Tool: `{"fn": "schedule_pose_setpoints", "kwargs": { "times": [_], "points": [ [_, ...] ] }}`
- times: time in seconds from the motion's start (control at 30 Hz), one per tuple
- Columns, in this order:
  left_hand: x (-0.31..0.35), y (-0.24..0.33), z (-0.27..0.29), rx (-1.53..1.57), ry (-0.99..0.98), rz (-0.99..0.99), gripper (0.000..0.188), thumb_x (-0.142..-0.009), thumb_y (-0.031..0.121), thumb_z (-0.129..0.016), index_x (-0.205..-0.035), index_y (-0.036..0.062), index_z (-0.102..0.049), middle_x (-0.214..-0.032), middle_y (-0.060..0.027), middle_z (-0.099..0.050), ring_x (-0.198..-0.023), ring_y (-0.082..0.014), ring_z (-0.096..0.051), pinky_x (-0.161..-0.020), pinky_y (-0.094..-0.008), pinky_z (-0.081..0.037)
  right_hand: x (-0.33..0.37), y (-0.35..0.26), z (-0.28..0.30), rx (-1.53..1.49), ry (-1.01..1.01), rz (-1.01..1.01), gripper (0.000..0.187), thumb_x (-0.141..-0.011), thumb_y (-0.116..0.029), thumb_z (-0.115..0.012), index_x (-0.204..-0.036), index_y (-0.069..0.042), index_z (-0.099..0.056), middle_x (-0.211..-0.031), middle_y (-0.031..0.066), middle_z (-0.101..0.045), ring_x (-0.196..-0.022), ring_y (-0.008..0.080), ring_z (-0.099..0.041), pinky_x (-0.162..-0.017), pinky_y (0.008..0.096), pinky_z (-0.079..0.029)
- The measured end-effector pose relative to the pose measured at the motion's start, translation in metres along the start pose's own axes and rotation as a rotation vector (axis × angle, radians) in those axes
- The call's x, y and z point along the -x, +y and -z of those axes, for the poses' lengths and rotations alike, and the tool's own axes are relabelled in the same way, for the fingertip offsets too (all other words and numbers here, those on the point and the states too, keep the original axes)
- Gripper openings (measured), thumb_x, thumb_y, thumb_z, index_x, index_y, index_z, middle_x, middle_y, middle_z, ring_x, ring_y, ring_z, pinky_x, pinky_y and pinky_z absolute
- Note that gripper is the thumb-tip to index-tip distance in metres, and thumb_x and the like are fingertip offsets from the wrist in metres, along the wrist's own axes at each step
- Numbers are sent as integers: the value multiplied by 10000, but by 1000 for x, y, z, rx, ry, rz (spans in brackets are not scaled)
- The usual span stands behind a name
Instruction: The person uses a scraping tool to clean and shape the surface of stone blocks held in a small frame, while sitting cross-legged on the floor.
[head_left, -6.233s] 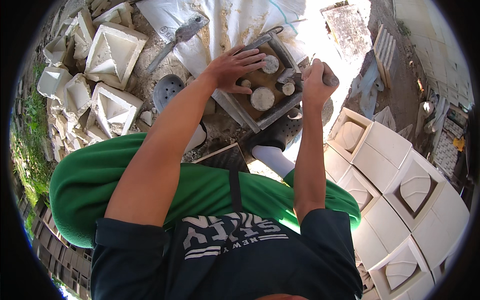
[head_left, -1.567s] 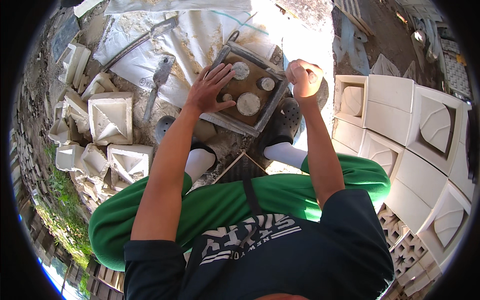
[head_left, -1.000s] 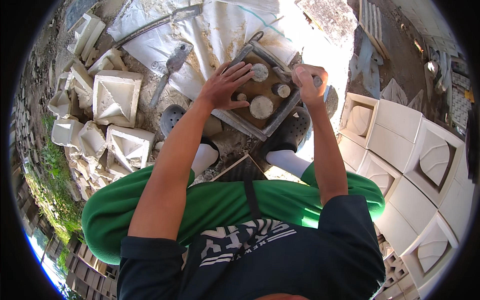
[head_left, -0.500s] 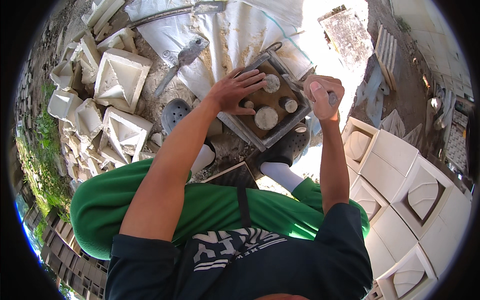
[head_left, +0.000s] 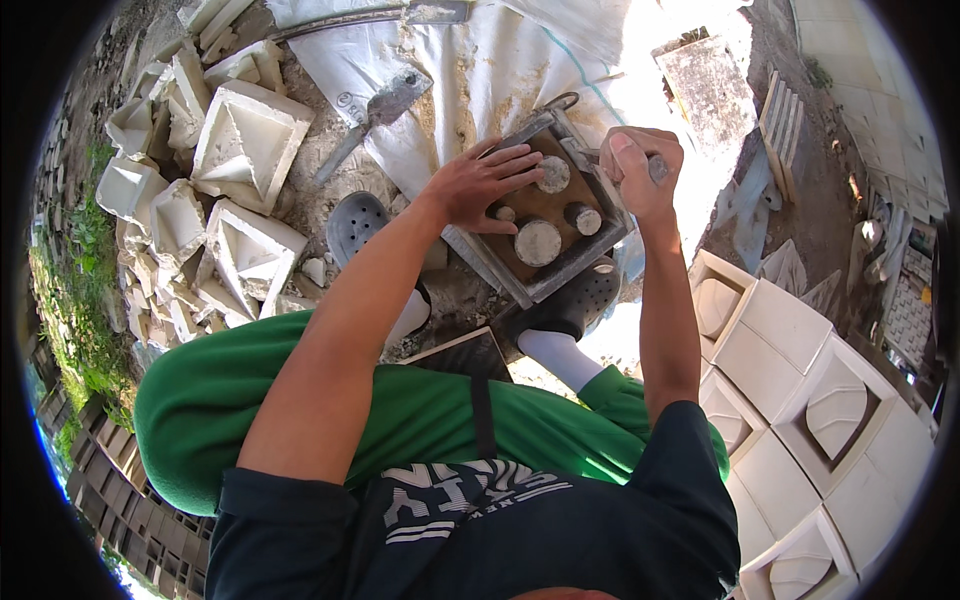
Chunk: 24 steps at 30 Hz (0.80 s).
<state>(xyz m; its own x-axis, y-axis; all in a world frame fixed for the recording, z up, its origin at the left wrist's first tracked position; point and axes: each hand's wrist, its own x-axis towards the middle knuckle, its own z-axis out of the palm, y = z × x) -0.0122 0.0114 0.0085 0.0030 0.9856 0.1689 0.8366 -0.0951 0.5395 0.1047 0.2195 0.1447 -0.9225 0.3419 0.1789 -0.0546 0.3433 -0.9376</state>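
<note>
Bracing left hand [head_left: 480,188]: spread over frame [head_left: 580,262], 10 o'clock; press evenly.
Right hand [head_left: 640,165]: clamped round handle [head_left: 657,169], 2 o'clock; swing level.

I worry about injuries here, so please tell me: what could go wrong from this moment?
The handled tool in the right hand might slip and strike the left hand, spread over the square-framed mould. The mould might also shift against the dark right clog, close beside its corner.
</note>
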Motion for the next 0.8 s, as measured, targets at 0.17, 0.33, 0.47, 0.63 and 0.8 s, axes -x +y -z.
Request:
{"fn": "schedule_pose_setpoints", "kwargs": {
  "times": [0.17, 0.33, 0.47, 0.63, 0.8],
  "points": [
    [-1, 0, -2, -8, -13, 10, 935, -751, 517, -758, -1523, 170, -362, -1590, -46, -345, -1471, -240, -302, -1219, -473, -209, -10, 23, -9, -4, -14, -32, 366, -910, -128, -542, -578, 17, -494, -516, 29, -436, -487, 110, -390, -482, 309, -295],
    [-2, 1, 1, -12, 6, -10, 933, -755, 534, -750, -1524, 175, -361, -1593, -42, -338, -1473, -238, -299, -1218, -473, -210, -16, 9, -13, -59, 31, 51, 356, -929, -123, -534, -611, 29, -488, -526, 38, -429, -510, 110, -374, -503, 312, -312],
    [2, -1, -5, -17, -3, 7, 926, -763, 539, -744, -1525, 179, -360, -1593, -38, -339, -1475, -233, -297, -1219, -472, -209, -17, 11, -9, 48, -115, -56, 403, -940, -155, -536, -577, 7, -471, -527, 10, -402, -520, 94, -356, -507, 304, -288],
    [-2, 1, -3, -23, -4, 4, 926, -762, 541, -747, -1524, 186, -360, -1592, -33, -341, -1473, -224, -301, -1225, -461, -204, 19, 19, 9, -54, -48, -59, 403, -953, -148, -515, -580, -5, -462, -534, 5, -413, -517, 90, -354, -498, 297, -282],
    [3, -2, -5, -39, 7, 14, 922, -757, 532, -752, -1519, 184, -369, -1591, -32, -343, -1468, -223, -310, -1226, -459, -207, 30, -1, 20, -52, -35, -21, 392, -941, -130, -500, -573, -1, -460, -530, 21, -439, -501, 113, -386, -487, 296, -291]
  ]
}}
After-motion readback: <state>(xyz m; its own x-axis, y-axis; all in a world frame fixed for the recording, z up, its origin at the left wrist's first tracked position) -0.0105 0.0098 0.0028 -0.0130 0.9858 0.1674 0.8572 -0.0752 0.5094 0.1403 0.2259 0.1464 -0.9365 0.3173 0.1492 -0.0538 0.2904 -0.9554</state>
